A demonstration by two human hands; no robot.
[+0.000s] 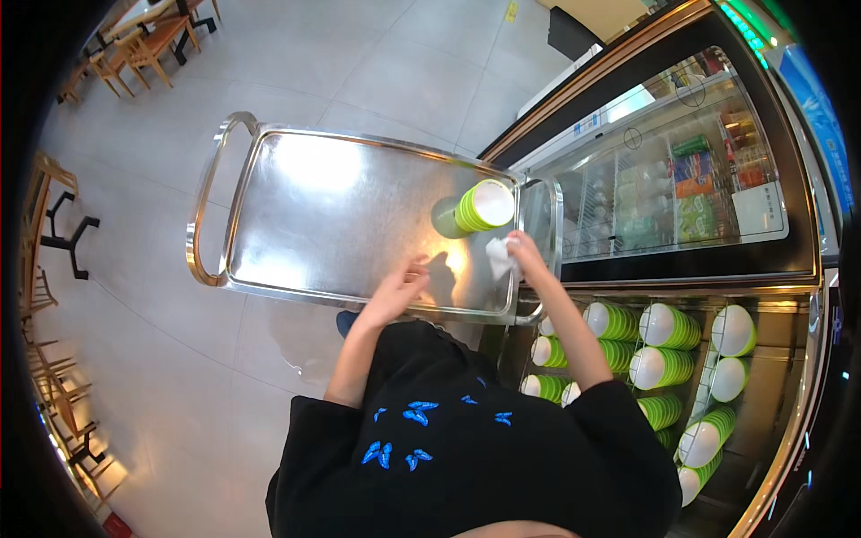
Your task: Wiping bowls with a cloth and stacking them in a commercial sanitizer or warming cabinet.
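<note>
A stainless steel trolley (350, 222) with a raised rim and a looped handle at each end stands before me. Near the right end of its top is a stack of lime-green bowls (477, 205) with white insides. My right hand (525, 252) grips a crumpled white cloth or tissue (499, 257) just below the stack, over the tray's right edge. Over the near rim is my left hand (402, 286), its fingers loosely apart and nothing visible in them. Its shadow falls on the metal beside it.
Right of me, a cabinet with wire shelves (706, 376) holds several stacks of green bowls (662, 366). Beyond it stands a glass-door drinks fridge (659, 168), close to the trolley's right handle. Wooden chairs (144, 50) and tables line the left side of the grey floor (155, 269).
</note>
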